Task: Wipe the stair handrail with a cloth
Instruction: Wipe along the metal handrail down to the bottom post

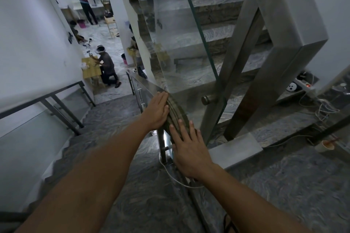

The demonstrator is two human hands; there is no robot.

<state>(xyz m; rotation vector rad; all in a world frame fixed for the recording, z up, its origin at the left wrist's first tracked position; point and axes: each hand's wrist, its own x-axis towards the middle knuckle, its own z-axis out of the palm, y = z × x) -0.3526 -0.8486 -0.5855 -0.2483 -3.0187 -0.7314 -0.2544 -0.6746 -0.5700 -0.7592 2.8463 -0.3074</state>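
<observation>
Both forearms reach forward from the bottom edge of the view toward the handrail (149, 85), which runs down and away along the flight below. Right hand (191, 149) is the nearer one; left hand (157, 111) lies further along the rail.

Position of the cloth: the cloth (177, 113), a dull olive striped piece, is draped over the top of the rail at its upper end, just beside the glass panel (189, 43) and the steel post (236, 81). It sits between the two hands and partly under both.

Progress: judged from this view, the wipe is at an early stage. The cloth covers only the uppermost stretch of the rail. The bare metal length running down toward the lower landing remains to be covered. No visible difference in cleanliness separates one part of the rail from another, so the share already done cannot be told.

Hand pose:
- Left hand: palm against the left side of the cloth, fingers (162, 98) straight, held together, pointing down the rail. Not clenched.
- Right hand: palm down on the near end of the cloth, fingers (180, 126) spread and extended, pressing flat. Not clenched.

Neither hand grips; both press the cloth against the rail with extended fingers.
</observation>
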